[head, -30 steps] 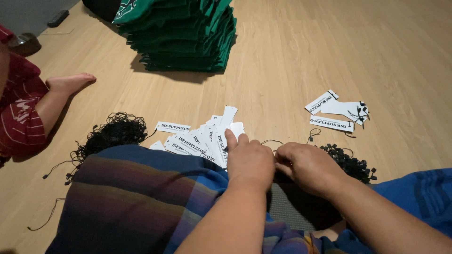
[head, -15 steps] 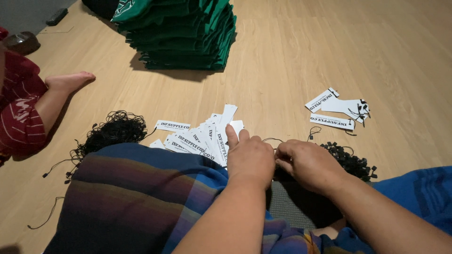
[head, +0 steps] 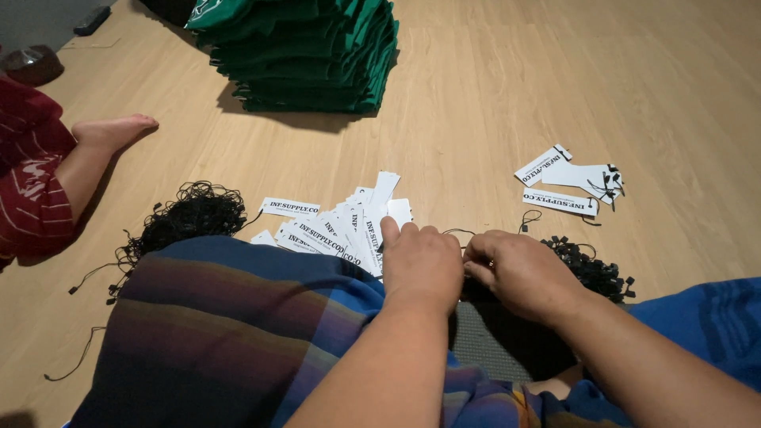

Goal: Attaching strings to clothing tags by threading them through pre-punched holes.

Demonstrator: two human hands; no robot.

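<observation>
**Threading tags beside the paper pile**

Beyond the fanned pile of white paper tags (head: 337, 230): tall stack of folded green garments (head: 305, 51). Left of it: tangle of black string loops (head: 190, 215). At its near edge: left hand (head: 422, 265) curled, right hand (head: 519, 272) pinching a thin black loop (head: 458, 232). Best kept taut, one tag at a time, clear of the tangle.

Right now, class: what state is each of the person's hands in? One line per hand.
Left hand: fingers curled, resting by the white paper tags; grip hidden, cannot tell.
Right hand: fingers pinched at a thin black string; a firm hold cannot be confirmed.
</observation>
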